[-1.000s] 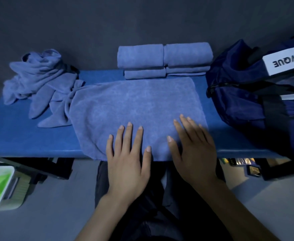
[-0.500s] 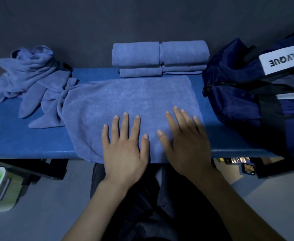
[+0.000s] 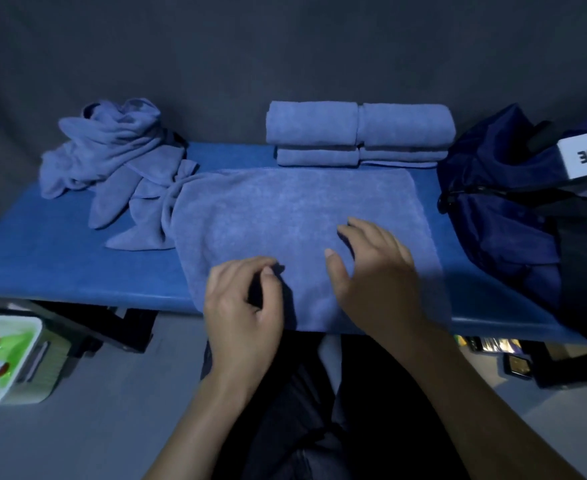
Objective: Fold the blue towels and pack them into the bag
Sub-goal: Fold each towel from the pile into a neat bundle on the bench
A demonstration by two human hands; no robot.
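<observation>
While the spread towel (image 3: pixel 295 223) lies lengthwise across the desk (image 3: pixel 60 268), left hand (image 3: pixel 243 306) loosely curled, right hand (image 3: pixel 378 275) splayed, both at its near edge.

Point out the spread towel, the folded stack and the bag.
spread towel (image 3: pixel 295 216), head view, its flat middle
folded stack (image 3: pixel 359 133), head view, front of top towels
bag (image 3: pixel 500 216), head view, its left side

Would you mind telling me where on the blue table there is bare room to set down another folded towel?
The widest bare patch of the blue padded table lies front left, between the crumpled blue towel heap and the near edge. A narrow strip shows between the heap and the folded blue towel stacks. The flat blue towel and dark navy fabric bag crowd centre and right.
</observation>
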